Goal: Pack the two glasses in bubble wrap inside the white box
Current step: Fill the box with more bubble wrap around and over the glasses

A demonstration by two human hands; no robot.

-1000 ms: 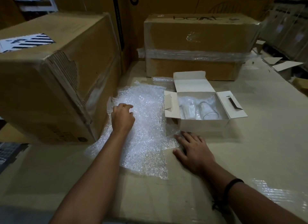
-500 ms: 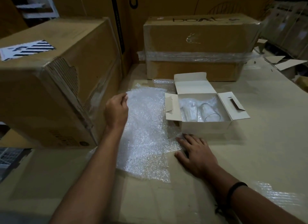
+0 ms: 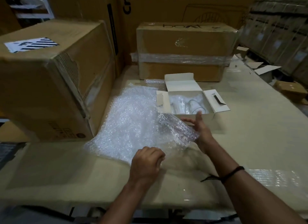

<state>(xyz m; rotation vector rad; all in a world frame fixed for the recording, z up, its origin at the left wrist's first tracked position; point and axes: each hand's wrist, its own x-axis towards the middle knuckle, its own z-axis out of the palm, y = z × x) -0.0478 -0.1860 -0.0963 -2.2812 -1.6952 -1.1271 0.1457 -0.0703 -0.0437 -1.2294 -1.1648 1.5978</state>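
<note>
A small white box [image 3: 196, 116] stands open on the table, flaps spread. Two clear glasses [image 3: 195, 106] lie inside it on bubble wrap. A large sheet of bubble wrap [image 3: 131, 122] lies on the table left of the box. Its near right corner is lifted off the table. My left hand [image 3: 146, 163] is closed on the sheet's near edge. My right hand [image 3: 202, 132] holds the raised corner from the right, fingers up, just in front of the box.
A big cardboard carton [image 3: 48, 80] stands at the left against the sheet. A taped carton [image 3: 185, 53] sits behind the white box, with taller cartons behind it. Cardboard scraps [image 3: 266, 69] and a small brown box [image 3: 290, 90] lie at the far right edge.
My left hand came back from the sheet's far left edge to its near edge. My right hand rose off the table and lifted the sheet's near right corner.
</note>
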